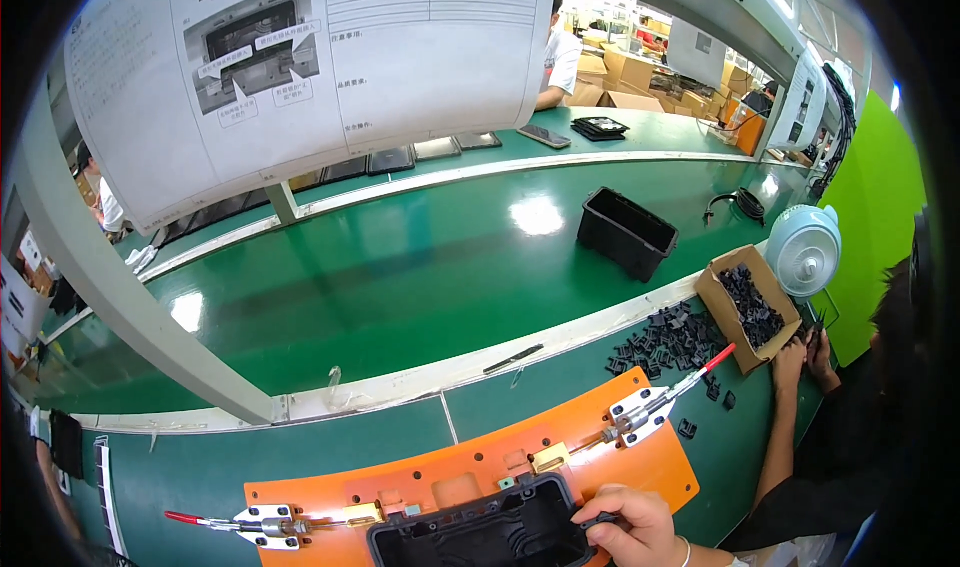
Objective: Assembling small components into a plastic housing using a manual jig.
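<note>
My right hand comes in from the lower right, thumb and forefinger pinched on a small black plastic part. The pinch is right at the right end of a black plastic housing, an open box-like shell whose lower part runs out of the picture. The housing lies against an orange fixture plate with brass-coloured blocks. A toggle clamp with a red handle sits at the plate's right end, and another red-handled clamp at its left. My left hand is not in view.
Loose black plastic parts lie beyond the plate, beside a cardboard box of similar parts. A person's hands are near that box. Farther off stand a black bin and a fan. An instruction sheet hangs overhead.
</note>
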{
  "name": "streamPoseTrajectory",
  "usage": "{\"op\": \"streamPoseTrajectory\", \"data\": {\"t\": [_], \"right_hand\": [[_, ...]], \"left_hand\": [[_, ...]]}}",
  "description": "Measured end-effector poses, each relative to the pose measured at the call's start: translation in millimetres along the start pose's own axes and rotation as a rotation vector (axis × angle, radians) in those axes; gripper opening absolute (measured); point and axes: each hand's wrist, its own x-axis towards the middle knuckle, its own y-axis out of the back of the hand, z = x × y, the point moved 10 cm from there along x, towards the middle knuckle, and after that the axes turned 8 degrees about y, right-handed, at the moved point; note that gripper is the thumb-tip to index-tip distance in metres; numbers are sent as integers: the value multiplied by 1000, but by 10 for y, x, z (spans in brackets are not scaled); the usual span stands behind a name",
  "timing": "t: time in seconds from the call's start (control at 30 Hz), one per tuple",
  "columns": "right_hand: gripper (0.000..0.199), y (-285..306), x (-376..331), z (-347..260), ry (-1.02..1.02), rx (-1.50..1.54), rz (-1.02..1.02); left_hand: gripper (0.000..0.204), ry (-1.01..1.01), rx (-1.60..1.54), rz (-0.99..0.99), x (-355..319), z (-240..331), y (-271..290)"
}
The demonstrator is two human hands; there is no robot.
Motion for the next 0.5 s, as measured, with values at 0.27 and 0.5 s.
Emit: {"op": "streamPoseTrajectory", "data": {"t": [0.27, 0.5], "right_hand": [[20, -21, 37, -61, 21, -67, -38], [48, 5, -238, 289, -71, 167, -3]], "left_hand": [[21, 0, 21, -51, 37, 42, -45], [29, 40, 47, -43, 23, 13, -70]]}}
